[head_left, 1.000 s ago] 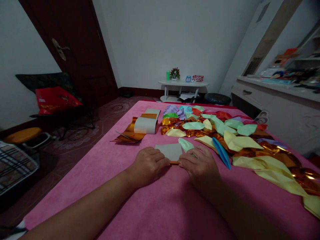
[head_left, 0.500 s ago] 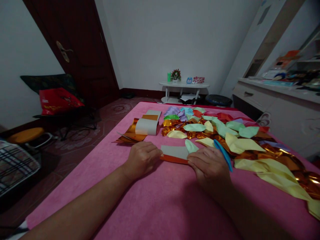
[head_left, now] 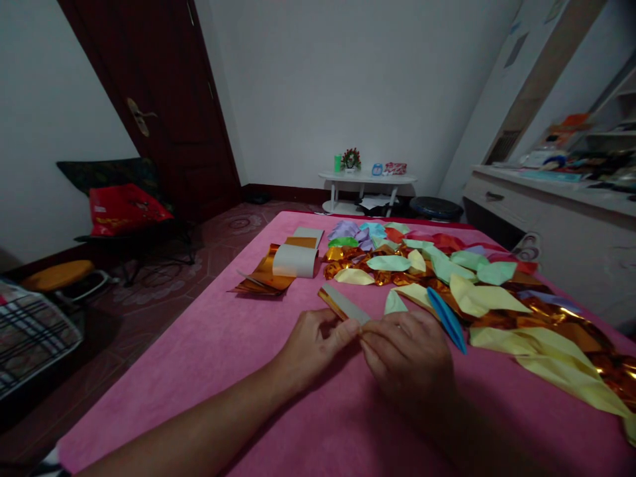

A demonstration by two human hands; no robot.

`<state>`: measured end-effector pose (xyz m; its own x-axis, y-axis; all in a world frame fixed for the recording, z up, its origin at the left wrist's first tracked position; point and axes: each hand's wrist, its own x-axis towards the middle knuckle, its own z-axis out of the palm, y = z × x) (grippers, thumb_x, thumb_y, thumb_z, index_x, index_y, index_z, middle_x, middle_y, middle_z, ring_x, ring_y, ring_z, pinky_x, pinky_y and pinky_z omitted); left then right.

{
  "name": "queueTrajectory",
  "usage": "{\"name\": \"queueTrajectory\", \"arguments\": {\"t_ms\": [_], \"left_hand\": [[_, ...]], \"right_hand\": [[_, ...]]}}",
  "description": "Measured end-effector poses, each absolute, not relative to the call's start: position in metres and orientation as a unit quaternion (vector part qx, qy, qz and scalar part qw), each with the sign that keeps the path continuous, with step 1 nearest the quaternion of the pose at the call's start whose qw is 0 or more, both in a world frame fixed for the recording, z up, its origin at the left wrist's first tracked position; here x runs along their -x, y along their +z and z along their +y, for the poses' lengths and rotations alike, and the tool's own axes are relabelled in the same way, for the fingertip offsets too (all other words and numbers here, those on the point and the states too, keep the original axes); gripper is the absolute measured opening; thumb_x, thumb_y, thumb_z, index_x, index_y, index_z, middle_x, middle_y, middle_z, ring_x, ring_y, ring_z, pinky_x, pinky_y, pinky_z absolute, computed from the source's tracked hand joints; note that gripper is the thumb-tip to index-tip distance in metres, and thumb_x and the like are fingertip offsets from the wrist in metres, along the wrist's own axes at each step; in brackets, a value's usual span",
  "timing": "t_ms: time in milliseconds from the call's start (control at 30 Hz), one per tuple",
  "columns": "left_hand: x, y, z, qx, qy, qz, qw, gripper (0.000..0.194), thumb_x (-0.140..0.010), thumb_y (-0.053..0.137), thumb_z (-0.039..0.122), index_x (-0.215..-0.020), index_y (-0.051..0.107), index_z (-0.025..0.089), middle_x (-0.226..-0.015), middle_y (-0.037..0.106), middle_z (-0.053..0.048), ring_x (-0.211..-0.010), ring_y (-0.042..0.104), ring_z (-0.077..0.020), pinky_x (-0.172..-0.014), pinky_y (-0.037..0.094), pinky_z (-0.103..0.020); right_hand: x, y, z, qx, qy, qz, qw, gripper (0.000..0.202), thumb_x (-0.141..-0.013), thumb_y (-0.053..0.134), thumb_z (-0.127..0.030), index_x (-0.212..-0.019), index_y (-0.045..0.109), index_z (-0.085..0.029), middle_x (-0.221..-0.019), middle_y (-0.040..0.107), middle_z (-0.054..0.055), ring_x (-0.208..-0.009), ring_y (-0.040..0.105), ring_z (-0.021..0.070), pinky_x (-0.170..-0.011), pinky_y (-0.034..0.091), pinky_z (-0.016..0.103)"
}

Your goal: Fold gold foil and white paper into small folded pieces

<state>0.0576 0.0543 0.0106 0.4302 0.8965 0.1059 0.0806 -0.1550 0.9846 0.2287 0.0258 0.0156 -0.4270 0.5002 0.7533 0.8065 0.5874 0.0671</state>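
Observation:
Between my two hands is a sheet of gold foil paper point(head_left: 350, 306), grey-white on its upper face, with a gold strip folded along its near edge. My left hand point(head_left: 315, 341) pinches it from the near side with thumb and fingers. Close beside it, my right hand point(head_left: 410, 351) has its fingers pressed together on the paper's right end, which they hide. A pale green folded paper point(head_left: 395, 303) lies just beyond my right hand, and a blue folded paper point(head_left: 446, 319) lies to its right.
A stack of gold and grey-white sheets point(head_left: 293, 260) lies at the left on the pink-covered table point(head_left: 238, 371). Folded yellow, green, purple and gold papers point(head_left: 479, 298) spread over the right side. A white side table point(head_left: 368, 177) stands by the wall, a chair with a red bag point(head_left: 126, 209) at left.
My left hand has slid right, nearer my right hand. The paper has gone from lying level between them to slanting, its left end now pointing away from me.

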Motion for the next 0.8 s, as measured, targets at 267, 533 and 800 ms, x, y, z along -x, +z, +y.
{"name": "queueTrajectory", "arguments": {"t_ms": [267,533,800], "left_hand": [[-0.056,0.001,0.065,-0.452,0.403,0.355,0.712,0.035,-0.065,0.075,0.042,-0.073,0.065,0.009,-0.063,0.062,-0.003,-0.059,0.055,-0.0121,-0.060,0.041,-0.023],[-0.043,0.006,0.073,-0.558,0.309,0.375,0.673,0.040,-0.065,0.076,0.047,-0.066,0.060,0.010,-0.054,0.050,0.003,-0.045,0.037,-0.0051,-0.046,0.024,-0.019],[-0.038,0.013,0.068,-0.660,0.212,0.326,0.643,0.038,-0.071,0.071,0.046,-0.066,0.062,0.010,-0.057,0.047,0.003,-0.050,0.034,-0.0062,-0.048,0.025,-0.020]], "right_hand": [[-0.229,0.013,0.021,0.388,-0.114,-0.812,0.421,0.009,-0.085,0.060,-0.027,-0.086,0.068,-0.022,-0.104,0.068,0.007,-0.091,0.059,0.0233,-0.082,0.038,0.041],[-0.243,0.005,0.035,0.493,0.088,-0.661,0.559,0.029,-0.087,0.055,-0.031,-0.112,0.060,-0.019,-0.119,0.059,0.012,-0.112,0.054,0.0259,-0.097,0.041,0.043],[-0.235,0.009,0.036,0.506,0.389,-0.582,0.504,0.023,-0.070,0.070,-0.040,-0.072,0.069,-0.017,-0.065,0.067,0.003,-0.059,0.060,0.0168,-0.053,0.047,0.026]]}}
